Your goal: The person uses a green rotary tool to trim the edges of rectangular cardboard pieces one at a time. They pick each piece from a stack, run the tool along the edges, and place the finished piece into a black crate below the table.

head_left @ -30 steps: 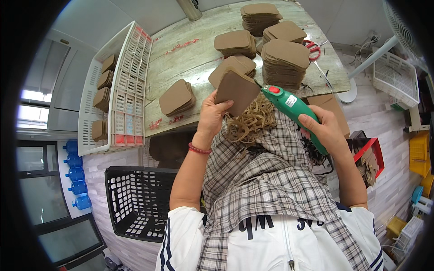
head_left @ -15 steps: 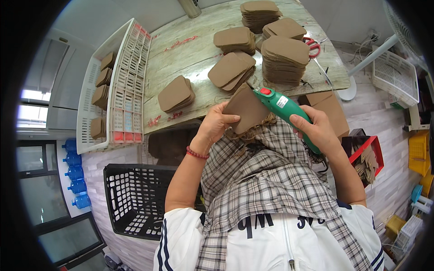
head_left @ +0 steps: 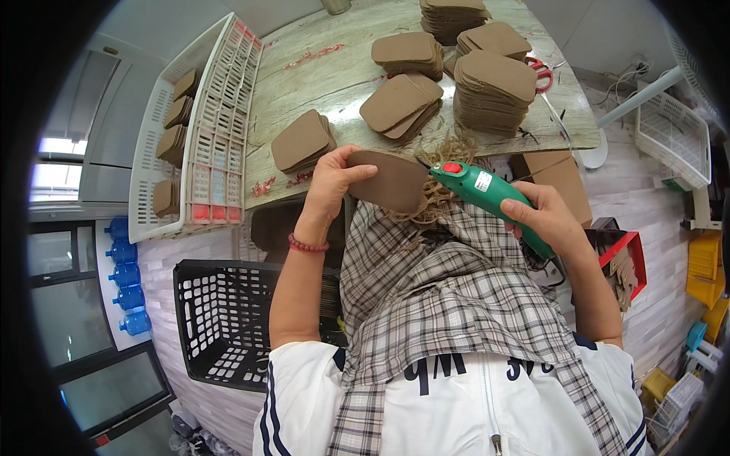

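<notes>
My left hand [head_left: 330, 181] pinches a flat brown piece with rounded corners [head_left: 391, 184] by its left end, thumb on top. Wrapped round a green handheld electric cutter [head_left: 487, 191] with a red switch is my right hand [head_left: 547, 216]. The cutter's tip points left at the brown piece's right edge; I cannot tell whether they touch. Thin curly brown trimmings [head_left: 447, 199] lie on my plaid apron [head_left: 426, 281] and hang at the table's edge. Beyond my hands, a small stack of like pieces [head_left: 303, 143] and a fanned stack [head_left: 399, 106] rest on the table.
More brown stacks [head_left: 494, 87] stand at the table's far right, near red-handled scissors [head_left: 540, 74]. A white crate [head_left: 217, 144] holding brown pieces is at the left. A black crate [head_left: 228, 323] stands below it. Right of me are a cardboard box [head_left: 559, 182] and a red-edged box [head_left: 633, 262].
The brown piece has moved left and turned from upright to lying more sideways, away from the cutter. My left hand shifted left with it. More trimmings show between them.
</notes>
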`<move>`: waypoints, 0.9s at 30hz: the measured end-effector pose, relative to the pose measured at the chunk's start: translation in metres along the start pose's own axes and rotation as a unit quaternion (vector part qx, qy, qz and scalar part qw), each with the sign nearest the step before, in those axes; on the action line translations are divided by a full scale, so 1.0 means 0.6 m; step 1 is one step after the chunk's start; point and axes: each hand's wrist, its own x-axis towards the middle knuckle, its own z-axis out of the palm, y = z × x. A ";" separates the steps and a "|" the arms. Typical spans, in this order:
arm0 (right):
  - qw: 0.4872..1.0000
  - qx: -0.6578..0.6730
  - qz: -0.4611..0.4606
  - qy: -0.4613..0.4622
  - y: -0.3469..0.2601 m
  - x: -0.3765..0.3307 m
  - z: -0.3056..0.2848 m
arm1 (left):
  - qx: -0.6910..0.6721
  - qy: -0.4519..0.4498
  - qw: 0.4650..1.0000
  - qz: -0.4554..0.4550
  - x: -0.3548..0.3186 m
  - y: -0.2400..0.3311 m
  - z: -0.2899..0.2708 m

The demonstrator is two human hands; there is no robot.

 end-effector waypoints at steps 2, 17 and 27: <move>1.000 -0.004 0.003 -0.001 -0.001 0.001 0.003 | -0.059 0.038 0.997 0.025 -0.004 -0.003 0.003; 0.999 -0.041 0.012 -0.012 -0.001 0.017 0.016 | -0.064 -0.029 0.997 -0.040 0.000 -0.014 0.035; 0.999 -0.022 -0.015 -0.038 -0.016 0.045 0.040 | 0.001 -0.116 0.988 -0.101 -0.003 0.005 0.048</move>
